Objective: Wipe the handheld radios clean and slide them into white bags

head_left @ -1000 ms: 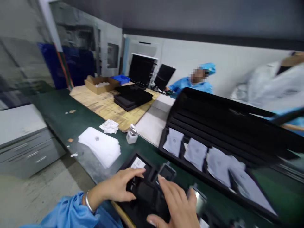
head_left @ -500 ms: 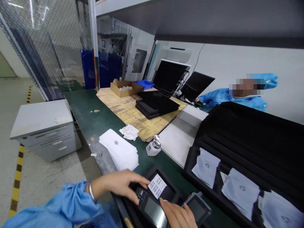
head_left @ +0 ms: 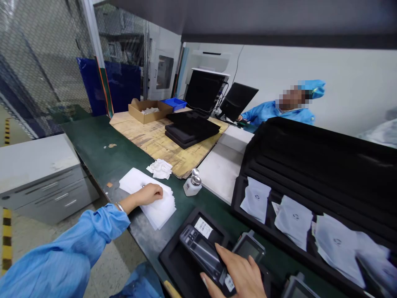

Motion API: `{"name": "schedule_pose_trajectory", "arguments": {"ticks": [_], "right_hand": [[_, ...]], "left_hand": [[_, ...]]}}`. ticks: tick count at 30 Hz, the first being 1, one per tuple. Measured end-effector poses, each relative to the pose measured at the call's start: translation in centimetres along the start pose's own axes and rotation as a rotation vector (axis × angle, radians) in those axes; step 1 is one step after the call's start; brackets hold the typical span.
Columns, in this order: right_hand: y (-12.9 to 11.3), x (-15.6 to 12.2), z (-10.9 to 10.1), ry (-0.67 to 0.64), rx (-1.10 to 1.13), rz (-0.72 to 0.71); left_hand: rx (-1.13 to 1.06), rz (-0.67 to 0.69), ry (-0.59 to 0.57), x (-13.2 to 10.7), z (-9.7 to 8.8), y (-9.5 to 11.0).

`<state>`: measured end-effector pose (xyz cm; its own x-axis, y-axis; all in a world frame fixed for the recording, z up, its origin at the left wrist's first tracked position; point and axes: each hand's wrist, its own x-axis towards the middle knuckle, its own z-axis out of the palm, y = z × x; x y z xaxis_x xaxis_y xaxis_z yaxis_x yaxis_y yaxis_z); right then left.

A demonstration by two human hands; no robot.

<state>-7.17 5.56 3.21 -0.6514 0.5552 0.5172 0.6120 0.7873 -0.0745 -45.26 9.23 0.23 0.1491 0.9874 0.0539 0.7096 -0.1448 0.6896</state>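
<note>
My right hand (head_left: pixel 240 271) grips the lower end of a dark handheld terminal (head_left: pixel 203 250), thumb on one side and fingers on the other. The terminal has keys and a screen, and is over a black foam tray (head_left: pixel 173 248). A white barcode label sheet (head_left: pixel 204 227) shows beside its upper end. My left hand (head_left: pixel 150 193) is on a stack of white pouches (head_left: pixel 161 211), fingers curled together; whether a pouch is between them is hidden. Another terminal (head_left: pixel 249 248) lies right of the tray, and part of a further one (head_left: pixel 299 287) shows at the bottom edge.
A black foam case (head_left: pixel 237 194) on the right holds several white-wrapped items. Near the stack are a pump bottle (head_left: pixel 192 186) and crumpled white wipes (head_left: pixel 159 169). Black foam sheets (head_left: pixel 189 134) lie on a wooden board. A co-worker (head_left: pixel 279 111) sits behind the monitors.
My left hand has left the terminal and moved up and left onto the white pouches. My right hand stays on the terminal, now gripping it alone. The camera has turned right.
</note>
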Motion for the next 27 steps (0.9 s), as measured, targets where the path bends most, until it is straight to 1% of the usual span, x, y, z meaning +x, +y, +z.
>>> {"name": "schedule_pose_trajectory", "arguments": {"ticks": [3,6,8,11,15,19,24,27], "right_hand": [[-1.4,1.9,1.0,0.065,-0.004,0.093],[-2.9,4.2,2.4,0.108,-0.012,0.159],[-3.7,5.6,3.3,0.119,-0.025,0.175],[-4.8,7.0,4.5,0.094,-0.039,0.182],[-5.9,7.1,5.3,0.021,0.018,0.164],[-5.6,6.5,5.8,-0.02,0.065,0.175],[-4.7,6.5,6.0,0.081,0.005,0.262],[-4.9,6.4,5.9,0.105,-0.004,0.241]], "left_hand": [[-0.045,-0.019,0.08,-0.8,0.4,0.5],[-0.098,-0.018,0.159,-1.7,1.2,1.4],[-0.128,-0.011,0.211,-2.1,1.8,2.2],[-0.152,0.003,0.28,-2.5,2.6,3.4],[-0.155,0.024,0.337,-2.8,3.2,4.1],[-0.146,0.029,0.345,-3.4,3.5,3.8],[-0.125,-0.036,0.358,-4.1,3.8,2.6],[-0.1,-0.096,0.37,-4.1,4.0,2.1]]}}
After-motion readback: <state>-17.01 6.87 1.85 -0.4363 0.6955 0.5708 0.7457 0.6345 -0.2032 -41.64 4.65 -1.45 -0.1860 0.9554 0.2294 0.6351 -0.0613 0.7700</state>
